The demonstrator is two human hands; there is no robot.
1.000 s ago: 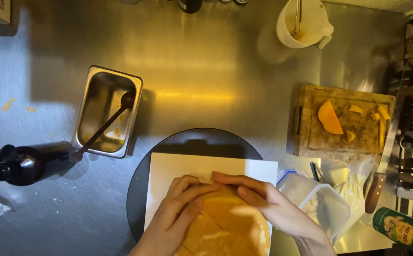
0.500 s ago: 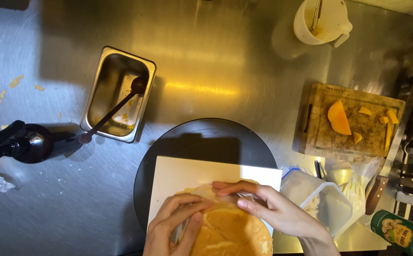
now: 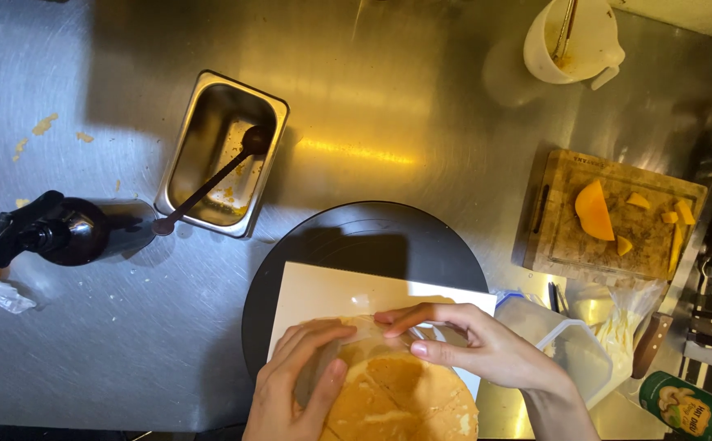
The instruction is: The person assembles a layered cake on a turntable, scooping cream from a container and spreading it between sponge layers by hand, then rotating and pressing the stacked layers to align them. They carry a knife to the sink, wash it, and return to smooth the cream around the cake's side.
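A round golden-brown flatbread (image 3: 401,400) lies on a white sheet of paper (image 3: 331,298) that rests on a round black plate (image 3: 372,237) at the near edge of the steel counter. My left hand (image 3: 295,388) lies on the flatbread's left side, fingers pressing a thin translucent film at its top edge. My right hand (image 3: 470,347) reaches in from the right, its fingers pinching the same film above the flatbread.
A steel pan (image 3: 221,151) with a dark spoon (image 3: 209,184) stands behind the plate at left. A dark spray bottle (image 3: 46,229) lies far left. At right are a wooden board (image 3: 609,216) with orange pieces, a white jug (image 3: 572,41), plastic tubs (image 3: 564,347) and a green can (image 3: 691,404).
The view has shifted, so everything sits a little further right and lower. My hands have slid toward the flatbread's top edge and my right fingers now pinch the film.
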